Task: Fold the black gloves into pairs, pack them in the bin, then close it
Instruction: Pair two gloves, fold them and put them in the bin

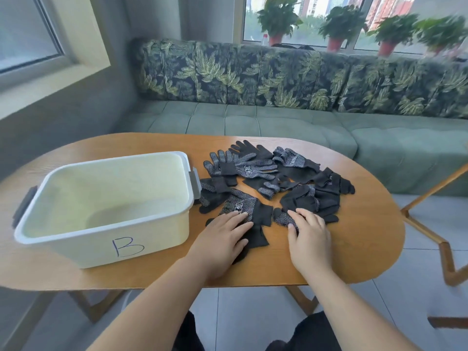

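Neither grip has closed on anything: the left hand (225,239) and right hand (310,239) rest flat-fingered on the nearest black gloves (278,178), heaped just beyond them on the desk (354,249), with the bin (88,247) left of both, and the gloves look light, limp and likely best pinched at the cuffs.

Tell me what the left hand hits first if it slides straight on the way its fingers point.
The left hand lies flat on a logo glove; going on, away and to the right, it would likely meet the dotted glove in the pile next.
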